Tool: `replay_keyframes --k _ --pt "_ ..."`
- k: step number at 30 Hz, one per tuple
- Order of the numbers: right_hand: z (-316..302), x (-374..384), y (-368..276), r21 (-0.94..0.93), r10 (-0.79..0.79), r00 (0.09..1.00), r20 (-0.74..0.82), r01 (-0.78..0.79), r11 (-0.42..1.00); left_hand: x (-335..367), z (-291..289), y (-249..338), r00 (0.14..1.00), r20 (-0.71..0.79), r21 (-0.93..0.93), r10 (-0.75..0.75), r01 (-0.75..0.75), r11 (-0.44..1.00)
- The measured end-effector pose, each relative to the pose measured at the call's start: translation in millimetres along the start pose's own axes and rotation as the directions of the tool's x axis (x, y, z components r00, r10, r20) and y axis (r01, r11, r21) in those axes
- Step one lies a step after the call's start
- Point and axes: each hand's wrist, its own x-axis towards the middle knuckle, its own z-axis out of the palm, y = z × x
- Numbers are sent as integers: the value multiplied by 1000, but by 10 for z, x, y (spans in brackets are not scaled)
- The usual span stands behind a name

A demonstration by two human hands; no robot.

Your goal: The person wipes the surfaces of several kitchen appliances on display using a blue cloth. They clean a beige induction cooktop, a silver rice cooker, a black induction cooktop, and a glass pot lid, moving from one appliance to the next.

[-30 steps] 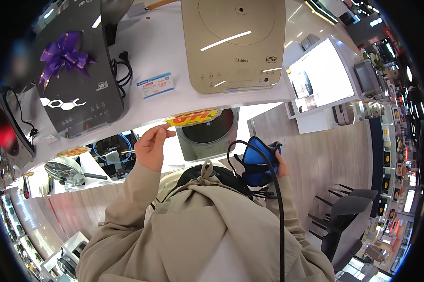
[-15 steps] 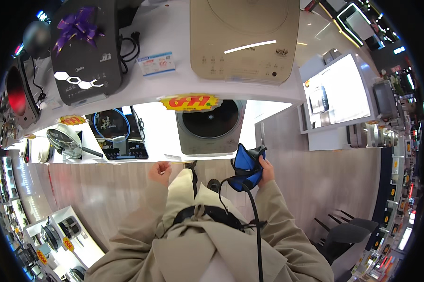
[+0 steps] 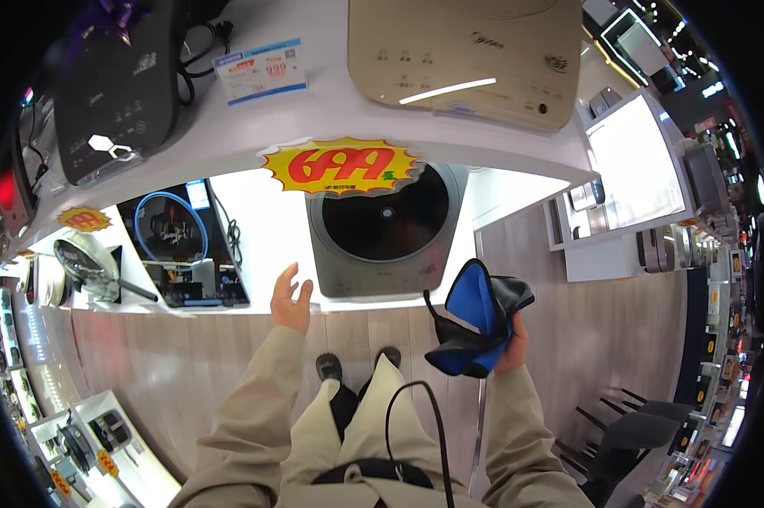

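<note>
My left hand (image 3: 290, 303) is raised at the front edge of the lit lower shelf (image 3: 280, 254), its fingers apart and nothing in it. Just to its right on that shelf lies a grey induction cooker (image 3: 378, 275) with a round black recess. In my right hand (image 3: 512, 347) is a soft black-and-blue fabric pouch (image 3: 473, 296), its flaps splayed and its blue lining showing. My right fingers are partly hidden behind the fabric. The pouch is over the floor, in front of the shelf and to the right of the cooker.
A yellow-and-red price sign (image 3: 341, 167) hangs over the cooker. Above stand a gold induction cooker (image 3: 462, 68), a dark one (image 3: 115, 93) and a price card (image 3: 262, 72). A black cooktop (image 3: 183, 245) lies at left. Dark chairs (image 3: 640, 423) stand at lower right.
My left hand has moved forward to the shelf edge, its curled fingers now spread. My right hand has moved right with the pouch, whose flaps gape wider. The view has shifted closer to the shelf.
</note>
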Motion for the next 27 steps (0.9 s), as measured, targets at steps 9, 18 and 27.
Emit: replay_keyframes --k 9,18,27 --pt "-4 1032 334 7 -242 915 323 254 967 888 329 -504 962 193 -220 192 -148 964" --pt "205 1612 97 185 -511 451 732 590 786 1196 574 -609 873 125 -505 472 -354 787" --pt "1700 2442 147 -519 -736 222 639 831 -200 1280 747 -560 836 100 -586 540 -389 711"
